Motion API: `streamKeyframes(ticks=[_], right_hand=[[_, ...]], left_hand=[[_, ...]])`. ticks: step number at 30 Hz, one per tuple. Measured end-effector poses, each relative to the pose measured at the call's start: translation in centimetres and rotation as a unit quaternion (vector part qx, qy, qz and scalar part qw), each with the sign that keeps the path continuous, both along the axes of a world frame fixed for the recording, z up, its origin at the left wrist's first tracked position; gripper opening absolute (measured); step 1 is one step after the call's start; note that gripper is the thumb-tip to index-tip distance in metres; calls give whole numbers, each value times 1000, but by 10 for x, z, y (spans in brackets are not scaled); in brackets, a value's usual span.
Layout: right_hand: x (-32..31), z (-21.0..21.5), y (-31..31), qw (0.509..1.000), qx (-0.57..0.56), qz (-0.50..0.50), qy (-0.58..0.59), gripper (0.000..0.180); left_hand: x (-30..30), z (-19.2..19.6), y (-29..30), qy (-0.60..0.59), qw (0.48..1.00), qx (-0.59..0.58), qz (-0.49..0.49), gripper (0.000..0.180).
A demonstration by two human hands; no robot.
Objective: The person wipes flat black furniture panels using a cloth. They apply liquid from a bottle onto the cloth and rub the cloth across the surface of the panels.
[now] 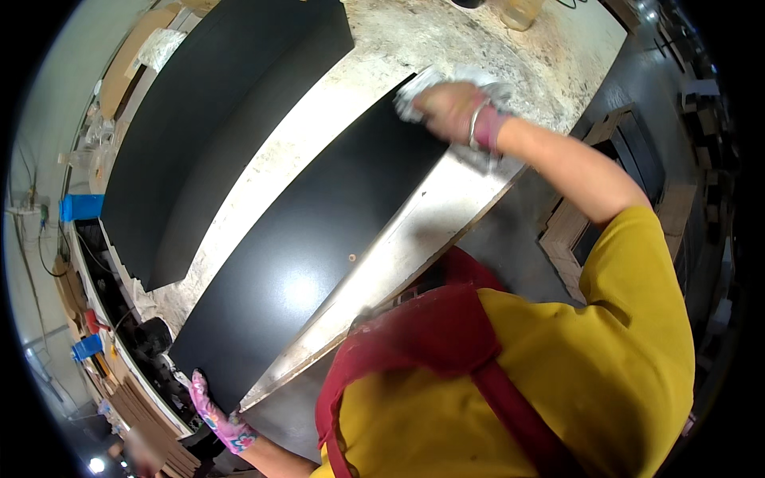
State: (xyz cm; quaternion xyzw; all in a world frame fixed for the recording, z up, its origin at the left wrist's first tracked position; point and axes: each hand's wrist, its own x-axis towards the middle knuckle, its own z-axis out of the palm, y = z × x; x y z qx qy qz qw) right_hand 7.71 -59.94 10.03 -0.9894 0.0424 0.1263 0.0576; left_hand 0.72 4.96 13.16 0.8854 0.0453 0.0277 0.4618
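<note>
A long black panel lies slantwise on the worn white worktable, a small hole showing near its front edge. At its far right end, my right hand in a pink glove presses a crumpled white cloth on the surface, closed over it and smeared by motion. A band circles that wrist. My left hand, in a pink floral glove, grips the panel's near left end at the corner; some of its fingers are hidden. A second black panel, with a bend along its length, lies beyond the first.
The worktable carries a jar of yellowish liquid at the back. Brown cartons stand on the floor at right. Along the left are blue tape, a dark trough and stacked brown boards.
</note>
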Motion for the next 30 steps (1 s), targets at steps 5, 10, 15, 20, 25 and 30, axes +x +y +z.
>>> streamKeyframes(ticks=[5,10,15,20,25,30], right_hand=[[17,3,1,996,48,-66,24,25],[-2,1,50,989,94,47,-101,24],[26,-13,-53,990,-43,-122,50,34],[9,30,-70,954,132,-253,-96,47],[-1,9,21,976,180,-112,-54,32],[-8,-26,4,961,209,-172,-57,32]], left_hand=[[-2,7,6,-123,971,70,-194,48],[1,8,-1,-25,994,-19,-106,48],[32,2,-63,254,951,-63,162,58],[36,-63,-37,285,925,-216,125,44],[48,-103,-13,282,930,-207,113,35],[48,-93,-19,281,939,-195,47,31]])
